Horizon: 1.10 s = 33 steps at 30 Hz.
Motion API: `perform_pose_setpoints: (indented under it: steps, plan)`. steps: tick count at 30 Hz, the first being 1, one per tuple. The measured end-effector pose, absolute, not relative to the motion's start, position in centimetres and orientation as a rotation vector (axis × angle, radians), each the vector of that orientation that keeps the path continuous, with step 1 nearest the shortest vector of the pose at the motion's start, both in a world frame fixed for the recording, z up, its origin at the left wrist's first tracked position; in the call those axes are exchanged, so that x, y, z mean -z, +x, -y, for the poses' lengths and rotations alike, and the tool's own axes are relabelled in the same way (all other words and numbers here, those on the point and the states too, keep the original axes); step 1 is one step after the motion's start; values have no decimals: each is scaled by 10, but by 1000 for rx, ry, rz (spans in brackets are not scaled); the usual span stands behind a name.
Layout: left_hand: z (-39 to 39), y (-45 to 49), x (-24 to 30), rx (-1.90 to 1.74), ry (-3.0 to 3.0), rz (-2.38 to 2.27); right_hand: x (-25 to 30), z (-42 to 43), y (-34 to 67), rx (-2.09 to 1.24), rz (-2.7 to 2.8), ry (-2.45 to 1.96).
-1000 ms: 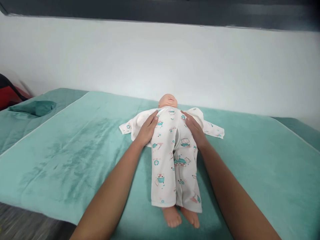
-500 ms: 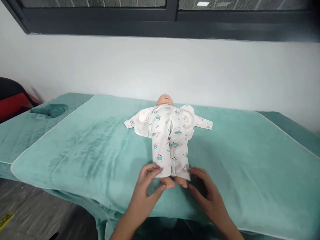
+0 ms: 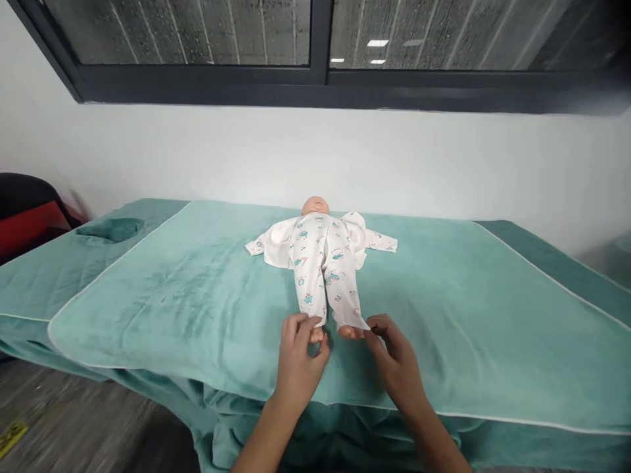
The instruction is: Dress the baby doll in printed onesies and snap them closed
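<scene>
A baby doll [image 3: 315, 205] lies on its back, head toward the wall, in white baby clothes [image 3: 310, 240] with a teal and pink print. The sleeves spread out to both sides. Two trouser legs reach down toward me, and the doll's bare feet [image 3: 351, 332] stick out below the cuffs. My left hand [image 3: 300, 358] is curled about the left cuff and foot, fingertips on the fabric and thumb below. With a pinch, my right hand [image 3: 394, 358] holds the outer corner of the right trouser leg [image 3: 345, 302], drawn out to a point.
A teal plush cover [image 3: 172, 295] is spread over the bed and hangs in folds at the front edge. At the left end there is a padded hole [image 3: 111, 228]. Behind stand a white wall [image 3: 345, 161] and a dark window frame [image 3: 197, 85]. A red and black object [image 3: 32, 220] sits far left.
The trouser legs have moved apart, with a gap between them now. My right hand has closed on the cuff's corner, and my left hand has closed in on the other cuff. The view has tilted up.
</scene>
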<state>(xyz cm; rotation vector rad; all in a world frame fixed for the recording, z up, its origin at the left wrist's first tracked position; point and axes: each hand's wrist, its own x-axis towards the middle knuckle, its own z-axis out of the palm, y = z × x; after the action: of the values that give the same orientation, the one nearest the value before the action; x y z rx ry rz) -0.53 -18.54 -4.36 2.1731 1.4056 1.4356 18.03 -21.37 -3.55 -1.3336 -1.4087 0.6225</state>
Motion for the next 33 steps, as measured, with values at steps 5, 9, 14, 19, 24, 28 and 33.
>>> perform_pose_setpoints:
  steps: [5, 9, 14, 19, 24, 28, 33]
  plan:
    - [187, -14, 36, -1441, 2043, -1376, 24, 224, 181, -554, 1414, -1306]
    - [190, -18, 32, -1396, 2252, -1292, 30, 225, 176, -554, 1634, -1296]
    - [195, -23, 33, -1354, 2425, -1224, 29, 229, 180, -518, 1656, -1253]
    - [202, -34, 35, -1331, 2433, -1120, 30, 216, 201, -674, 1755, -1270]
    - [177, -53, 38, -1426, 2266, -1102, 47, 159, 225, -430, 1722, -1486]
    - [120, -59, 40, -1135, 2369, -1558, 53, 96, 229, -55, 1915, -1474]
    - [59, -47, 36, -810, 2621, -1774, 41, 53, 218, 136, 2162, -1489]
